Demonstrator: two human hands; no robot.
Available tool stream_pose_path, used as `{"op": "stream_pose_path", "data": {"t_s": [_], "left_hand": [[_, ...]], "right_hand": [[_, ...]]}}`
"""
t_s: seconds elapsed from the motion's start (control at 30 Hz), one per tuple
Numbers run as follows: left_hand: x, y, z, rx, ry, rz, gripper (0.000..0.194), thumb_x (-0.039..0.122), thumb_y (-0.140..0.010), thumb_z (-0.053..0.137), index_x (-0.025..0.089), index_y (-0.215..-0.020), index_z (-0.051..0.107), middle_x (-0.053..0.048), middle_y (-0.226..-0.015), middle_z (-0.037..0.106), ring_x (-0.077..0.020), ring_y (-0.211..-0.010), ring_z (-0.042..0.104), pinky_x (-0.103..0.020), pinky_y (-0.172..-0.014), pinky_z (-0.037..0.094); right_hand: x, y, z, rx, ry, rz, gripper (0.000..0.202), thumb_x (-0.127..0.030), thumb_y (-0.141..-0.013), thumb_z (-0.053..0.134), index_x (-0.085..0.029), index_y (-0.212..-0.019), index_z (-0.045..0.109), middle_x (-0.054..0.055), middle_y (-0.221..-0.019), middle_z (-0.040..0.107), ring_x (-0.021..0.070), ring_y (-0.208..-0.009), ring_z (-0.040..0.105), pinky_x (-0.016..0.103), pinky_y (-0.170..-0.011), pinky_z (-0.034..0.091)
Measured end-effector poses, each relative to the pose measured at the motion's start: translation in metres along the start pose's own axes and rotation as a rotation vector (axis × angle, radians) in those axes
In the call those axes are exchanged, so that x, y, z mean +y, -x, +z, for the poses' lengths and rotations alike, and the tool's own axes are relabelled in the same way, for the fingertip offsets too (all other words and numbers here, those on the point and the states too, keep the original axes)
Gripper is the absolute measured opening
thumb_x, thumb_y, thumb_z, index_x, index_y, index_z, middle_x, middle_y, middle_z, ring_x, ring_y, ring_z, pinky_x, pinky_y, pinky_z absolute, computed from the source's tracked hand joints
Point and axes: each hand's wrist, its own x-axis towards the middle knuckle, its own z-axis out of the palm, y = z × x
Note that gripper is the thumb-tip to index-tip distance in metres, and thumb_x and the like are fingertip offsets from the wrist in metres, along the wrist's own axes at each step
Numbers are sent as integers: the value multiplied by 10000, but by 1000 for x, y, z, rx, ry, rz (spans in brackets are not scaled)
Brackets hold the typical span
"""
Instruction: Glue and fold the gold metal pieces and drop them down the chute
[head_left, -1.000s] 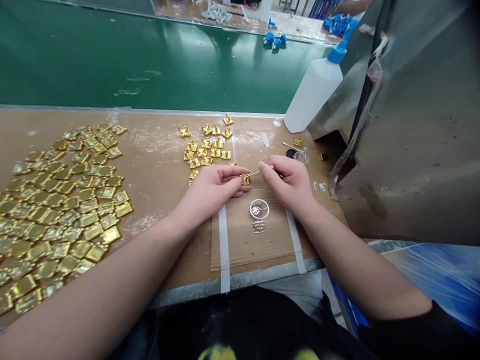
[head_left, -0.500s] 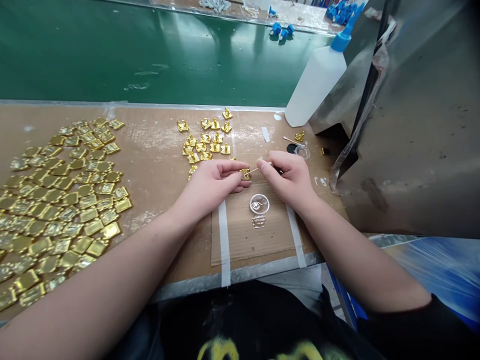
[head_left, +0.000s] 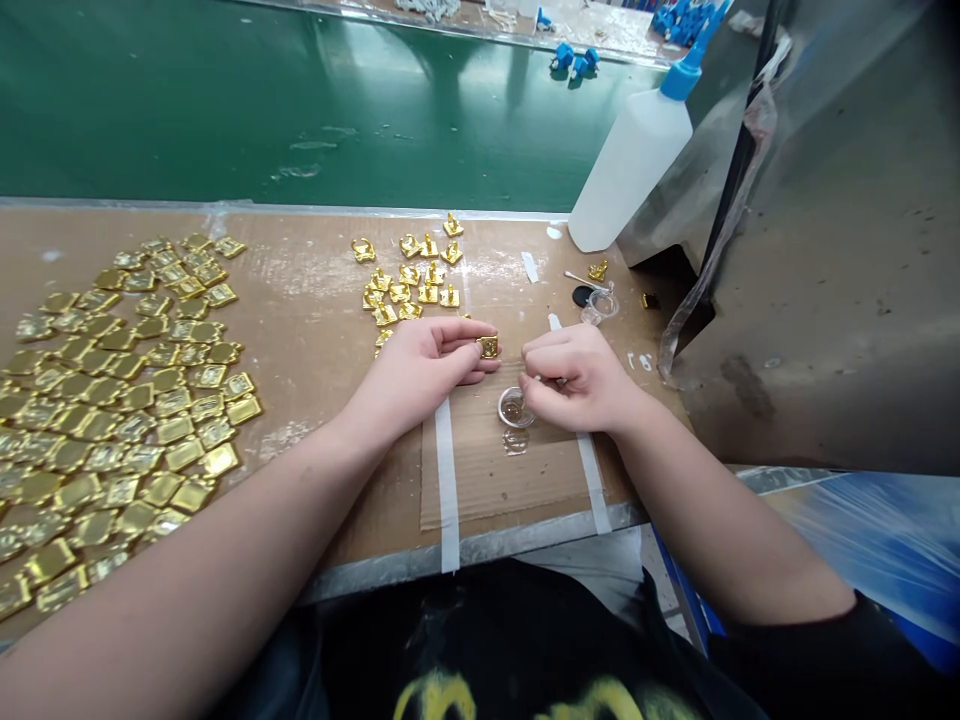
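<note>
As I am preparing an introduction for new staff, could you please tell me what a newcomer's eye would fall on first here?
Most likely the broad spread of gold-coloured pieces on the left of the brown table. Next, near the middle, the left hand holds a small gold piece, with the right hand by a small round dish. The white bottle with a blue top also stands out at upper right.

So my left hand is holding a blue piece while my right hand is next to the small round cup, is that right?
Not quite: the head view shows that the piece in your left hand is gold, not blue. Your right hand is indeed next to the cup.
</note>
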Motion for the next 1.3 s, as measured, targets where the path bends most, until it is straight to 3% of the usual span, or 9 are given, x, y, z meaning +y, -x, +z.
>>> {"op": "stream_pose_path", "data": {"t_s": [0.13,0.23,0.43,0.5,0.73,1.0,1.3], "left_hand": [[1,0,0,1,-9,1,218,107,-966,676,126,-1159,775,-106,-1141,819,-211,-1019,808,-240,-877,660],[1,0,1,6,-11,0,214,109,-967,678,127,-1157,776,-110,-1164,815,-216,-1021,808,-257,-890,663],[2,1,1,-5,-22,-15,231,122,-984,676,115,-1196,768,-109,-1096,828,-208,-1002,811,-247,-873,665],[3,1,0,-18,-27,-25,231,130,-991,675,116,-1201,767,-106,-1095,829,-203,-990,813,-239,-853,668],[5,-1,-1,-47,-34,-54,243,150,-991,682,104,-1216,763,-119,-1070,829,-212,-988,811,-266,-868,672],[4,-1,0,-43,-39,-51,259,188,-958,713,128,-1201,781,-122,-1076,826,-237,-1005,805,-341,-930,673],[6,0,0,-40,-48,-60,265,164,-958,703,117,-1208,778,-124,-1062,829,-237,-1003,806,-328,-917,673]], "right_hand": [[1,0,0,-82,-35,85,358,-107,-766,546,-214,-590,252,-62,-563,273,84,-517,260,297,-535,216],[1,0,0,-52,-132,124,384,-118,-785,560,-212,-582,248,-64,-561,239,79,-516,251,297,-531,206],[0,-6,3,406,-287,294,437,-194,-887,595,-203,-549,319,-56,-566,282,86,-542,259,298,-555,208],[2,-7,5,460,-263,363,441,-245,-923,606,-201,-557,364,-52,-569,322,92,-555,293,297,-566,231],[8,-10,12,350,-167,363,486,-359,-982,608,-204,-605,342,-54,-612,287,97,-597,283,289,-588,236],[8,-11,13,311,-121,358,487,-348,-981,602,-209,-613,314,-58,-612,281,95,-591,280,289,-590,228],[10,-11,14,304,-98,349,470,-334,-975,596,-207,-612,327,-58,-606,295,92,-585,292,286,-578,228]]}}
